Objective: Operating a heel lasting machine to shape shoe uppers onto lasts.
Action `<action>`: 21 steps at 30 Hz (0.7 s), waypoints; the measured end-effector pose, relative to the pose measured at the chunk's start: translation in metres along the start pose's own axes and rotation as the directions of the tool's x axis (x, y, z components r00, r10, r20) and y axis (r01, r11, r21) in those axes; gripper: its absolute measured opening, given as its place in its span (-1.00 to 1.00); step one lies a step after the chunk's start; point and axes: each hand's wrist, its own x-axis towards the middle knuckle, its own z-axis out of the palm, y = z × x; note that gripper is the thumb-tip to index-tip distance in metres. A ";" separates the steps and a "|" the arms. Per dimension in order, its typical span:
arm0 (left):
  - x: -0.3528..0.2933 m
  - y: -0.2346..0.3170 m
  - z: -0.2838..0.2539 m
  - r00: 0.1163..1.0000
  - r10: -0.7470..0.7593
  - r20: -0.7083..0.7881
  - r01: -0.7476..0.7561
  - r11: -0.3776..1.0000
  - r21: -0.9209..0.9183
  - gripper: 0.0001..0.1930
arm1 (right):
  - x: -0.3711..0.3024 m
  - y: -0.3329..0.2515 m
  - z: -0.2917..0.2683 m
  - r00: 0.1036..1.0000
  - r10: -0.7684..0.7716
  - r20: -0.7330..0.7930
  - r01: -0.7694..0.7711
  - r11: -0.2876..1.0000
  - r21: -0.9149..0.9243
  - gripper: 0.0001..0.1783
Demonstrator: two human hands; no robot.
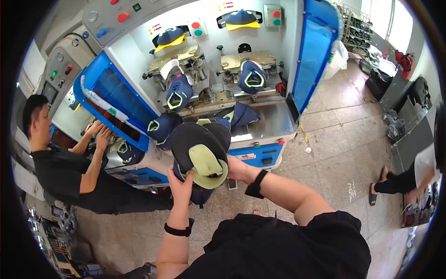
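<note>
In front of my body I hold dark shoe uppers (190, 137) with pale green lining; two rounded black parts overlap, and I cannot tell exactly how many uppers there are. My left hand (180, 186) grips the near left edge, its thumb over the lining. My right hand (239, 169) is closed on the right side, its fingertips hidden behind. Beyond them, more navy uppers (240, 115) lie on the machine's metal ledge (274, 122). Two navy uppers with green edging, one on the left station (179, 90) and one on the right station (253, 76), sit in the machine.
Blue guard doors, left (121, 93) and right (316, 56), flank the machine. Navy and yellow pieces (241, 19) sit on its upper moulds. A co-worker (60, 158) works at the left machine. Another person (418, 172) is at far right, near black bags (378, 83).
</note>
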 end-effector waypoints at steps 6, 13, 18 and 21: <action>0.139 -0.038 0.060 0.992 0.105 0.071 -0.118 0.973 0.199 -0.33 | 0.106 -0.031 -0.078 0.978 0.052 -0.203 -0.052 0.999 0.008 -0.67; 0.249 -0.116 0.163 0.731 -0.220 0.646 0.002 0.948 0.320 -0.08 | 0.108 -0.030 -0.106 0.607 0.040 -0.794 -0.114 0.993 -0.037 -0.62; 0.320 -0.126 0.222 0.675 -0.154 0.722 0.013 0.980 0.197 -0.10 | 0.091 -0.078 -0.096 0.637 -0.094 -0.765 -0.137 0.963 -0.233 -0.38; 0.343 -0.111 0.230 0.778 -0.160 0.608 -0.030 0.956 0.290 -0.11 | 0.082 -0.097 -0.096 0.599 -0.209 -0.773 -0.276 0.852 -0.444 -0.25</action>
